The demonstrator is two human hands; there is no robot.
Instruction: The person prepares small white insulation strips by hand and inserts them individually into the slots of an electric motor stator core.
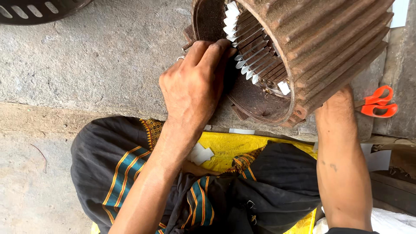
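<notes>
A large rusty ribbed motor housing [329,39] lies on its side on a concrete ledge [86,65], its open end facing me. White paper slot liners [249,60] stick out of the slots along its inner rim. My left hand [195,82] reaches into the opening, fingertips pinched at the liners near the rim's left side. My right forearm [342,164] runs up beside the housing on the right; the right hand itself is hidden behind the housing's lower edge.
Orange-handled scissors [379,103] lie on the ledge right of the housing. White paper scraps [201,154] rest on a yellow woven sack [229,145] over my lap, with black patterned cloth [112,164] around it. A dark slotted cover [34,9] sits top left.
</notes>
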